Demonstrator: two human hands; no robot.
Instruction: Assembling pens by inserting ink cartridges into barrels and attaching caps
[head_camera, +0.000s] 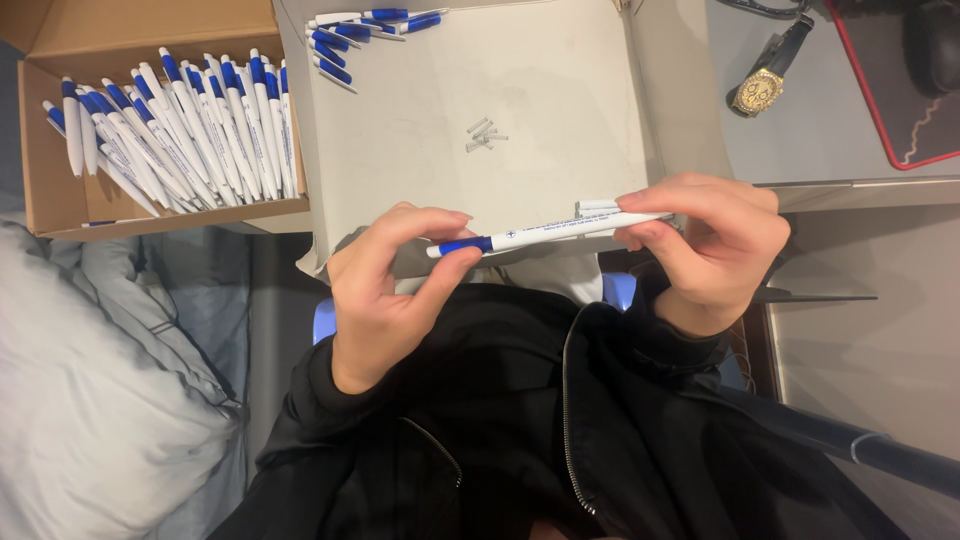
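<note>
I hold a white pen with a blue grip (545, 234) level between both hands, just above my lap. My left hand (390, 290) pinches its blue end with thumb and fingers. My right hand (705, 250) grips the white end, near the clip. Both sleeves are black. Behind the pen lies a grey board (480, 90) with a small pile of metal springs (485, 135) in its middle and a few more blue and white pens (360, 30) at its far left corner.
A cardboard box (50, 200) at the left holds several blue and white pens (180, 125). A gold wristwatch (765, 80) lies on the desk at the upper right, beside a red-edged mat (905, 90). Grey bedding (90, 400) fills the lower left.
</note>
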